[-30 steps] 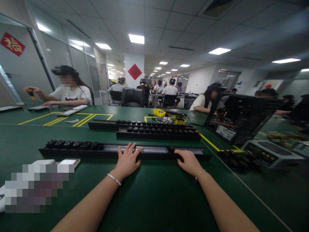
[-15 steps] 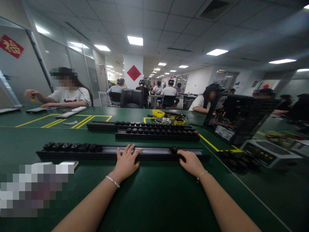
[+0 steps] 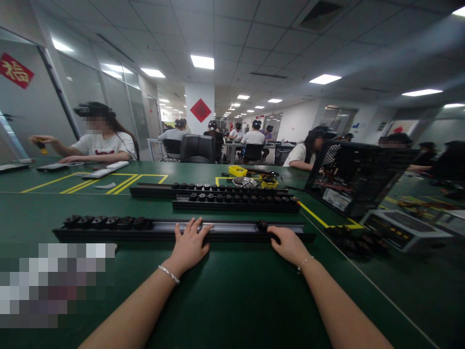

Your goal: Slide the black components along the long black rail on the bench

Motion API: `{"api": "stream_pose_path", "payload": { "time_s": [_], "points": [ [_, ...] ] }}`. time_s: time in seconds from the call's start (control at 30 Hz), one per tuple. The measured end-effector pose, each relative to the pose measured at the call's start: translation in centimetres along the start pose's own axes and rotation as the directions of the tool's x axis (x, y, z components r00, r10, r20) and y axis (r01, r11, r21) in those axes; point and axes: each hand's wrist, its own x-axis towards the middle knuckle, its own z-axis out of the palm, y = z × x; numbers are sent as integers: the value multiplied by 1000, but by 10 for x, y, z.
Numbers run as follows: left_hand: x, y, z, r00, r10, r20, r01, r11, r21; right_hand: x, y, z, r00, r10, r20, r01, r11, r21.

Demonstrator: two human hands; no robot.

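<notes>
While both forearms reach forward over the green table point(image 3: 232, 300), the left hand point(image 3: 189, 245) lies flat with fingers spread, its fingertips resting on the near edge and silvery channel of the long black rail point(image 3: 174, 230), gripping nothing. At 3 o'clock from it, the right hand point(image 3: 288, 245) rests on the same rail with fingers loosely curled; its fingertips touch or sit just beside a small black knob point(image 3: 262, 225) standing in the channel, though whether they pinch it I cannot tell. A row of black sockets point(image 3: 107, 222) fills the rail's left stretch, at 9 o'clock from the left hand. Toward 12 o'clock lie 2 more black rails point(image 3: 236, 202), both lined with sockets, and beyond them a yellow tray point(image 3: 239, 170) beside a metal bowl point(image 3: 244, 182). At 2 o'clock stands an open computer case point(image 3: 358, 177), with loose black parts point(image 3: 354, 242) near its foot. At 10 o'clock, a seated person in a white shirt point(image 3: 101, 144) works at the far side.
</notes>
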Motion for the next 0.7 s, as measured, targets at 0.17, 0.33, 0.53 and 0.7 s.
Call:
{"api": "stream_pose_path", "payload": {
  "time_s": [0.17, 0.33, 0.53, 0.7],
  "points": [
    [0, 0, 0, 1000, -1, 7, 1, 1000, 1, 0, 0, -1, 1000, -2, 2, 2, 1000, -4],
    [0, 0, 1, 1000, -3, -1, 3, 1000, 6, -1, 3, -3, 1000, -6, 3, 6, 1000, -20],
    [0, 0, 1, 1000, 4, -1, -4, 1000, 6, -3, 6, -5, 999, 32, 10, -32, 999, -9],
    [0, 0, -1, 1000, 7, 5, -7, 1000, 5, -3, 6, -6, 999, 28, 21, -28, 1000, -12]
  ]
}}
